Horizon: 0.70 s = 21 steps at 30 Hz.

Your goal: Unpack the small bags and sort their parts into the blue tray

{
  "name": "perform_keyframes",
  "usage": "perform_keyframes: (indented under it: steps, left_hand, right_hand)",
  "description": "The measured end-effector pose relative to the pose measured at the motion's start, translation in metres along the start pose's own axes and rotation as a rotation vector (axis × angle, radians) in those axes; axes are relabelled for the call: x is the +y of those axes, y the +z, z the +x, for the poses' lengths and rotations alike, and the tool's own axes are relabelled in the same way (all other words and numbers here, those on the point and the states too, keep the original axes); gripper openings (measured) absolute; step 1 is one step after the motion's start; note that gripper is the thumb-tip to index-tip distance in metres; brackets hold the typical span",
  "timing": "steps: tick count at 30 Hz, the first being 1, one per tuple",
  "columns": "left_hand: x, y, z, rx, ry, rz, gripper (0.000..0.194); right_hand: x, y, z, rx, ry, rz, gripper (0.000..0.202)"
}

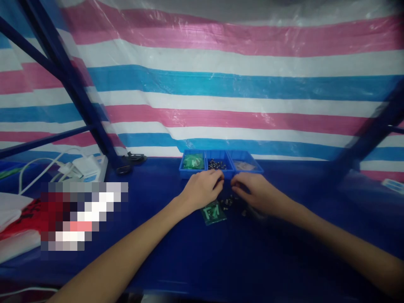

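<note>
My left hand [203, 187] is in front of the middle blue bin, its fingers curled towards the thumb. Facing it, my right hand [255, 189] has its fingertips bent together in a pinch. Whatever either hand holds is too small or hidden to make out. Below my left hand lies a clear bag of green plastic pieces [213, 212]. Several loose screws [227, 203] are scattered on the table between my hands. Behind them, three joined blue bins hold green bags [193, 161], dark screws [216, 164] and pale small bags [244, 166].
The blue table [202, 261] runs up to a striped plastic sheet [221, 88]. At the left are a white power strip [100, 170] with cables, a red and white bag [34, 214] and black items [134, 158]. Blue metal posts [78, 97] frame the sides.
</note>
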<state>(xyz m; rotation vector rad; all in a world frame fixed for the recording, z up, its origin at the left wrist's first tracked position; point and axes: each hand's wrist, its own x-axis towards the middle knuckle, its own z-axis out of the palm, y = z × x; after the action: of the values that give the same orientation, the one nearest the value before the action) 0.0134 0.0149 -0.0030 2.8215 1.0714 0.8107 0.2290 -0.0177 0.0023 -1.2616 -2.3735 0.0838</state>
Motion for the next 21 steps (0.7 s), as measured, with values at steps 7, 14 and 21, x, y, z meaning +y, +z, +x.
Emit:
perform_keyframes:
  steps: [7, 14, 21]
  left_hand:
    - [0.001, 0.002, 0.001, -0.031, 0.011, 0.053, 0.017]
    - [0.002, 0.005, 0.001, -0.029, 0.008, 0.049, 0.018]
    - [0.000, 0.007, -0.002, -0.055, 0.027, 0.069, 0.019]
  right_hand:
    - [0.004, 0.010, -0.013, -0.103, 0.010, 0.100, 0.009]
    - [-0.001, 0.013, -0.012, -0.074, -0.002, 0.094, 0.012]
    - [0.001, 0.016, -0.012, -0.090, -0.046, 0.077, 0.014]
